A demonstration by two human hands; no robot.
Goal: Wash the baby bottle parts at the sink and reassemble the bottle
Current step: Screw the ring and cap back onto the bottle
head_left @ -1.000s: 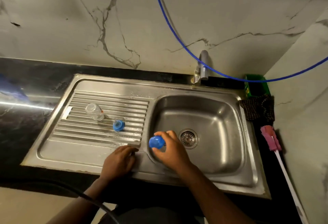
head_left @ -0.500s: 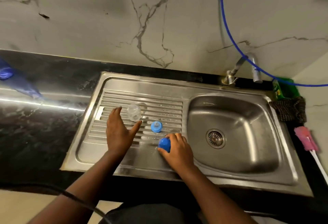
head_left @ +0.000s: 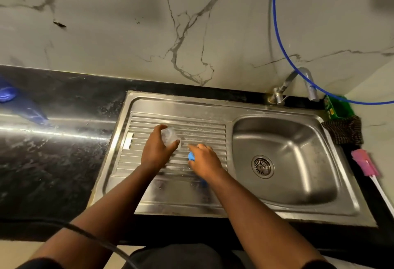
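On the ribbed drainboard [head_left: 204, 128] of the steel sink, my left hand [head_left: 156, 151] grips the clear bottle body [head_left: 170, 136], fingers and thumb curled round it. Just to its right, my right hand [head_left: 205, 161] reaches down over the blue collar ring [head_left: 191, 156]. Its fingers curl onto the ring, and most of the ring is hidden beneath them. A second blue piece, the cap [head_left: 204, 183], peeks out from under my right wrist on the drainboard.
The sink basin [head_left: 298, 141] with its drain lies to the right, with the tap [head_left: 298, 79] and a blue hose [head_left: 279, 40] behind it. A green box [head_left: 336, 109], a dark cloth [head_left: 343, 130] and a pink bottle brush [head_left: 364, 165] sit at the far right. Black countertop [head_left: 53, 158] spreads left.
My left hand went forward and closed on the clear bottle body. My right hand left the blue cap on the drainboard and moved forward onto the blue collar ring.
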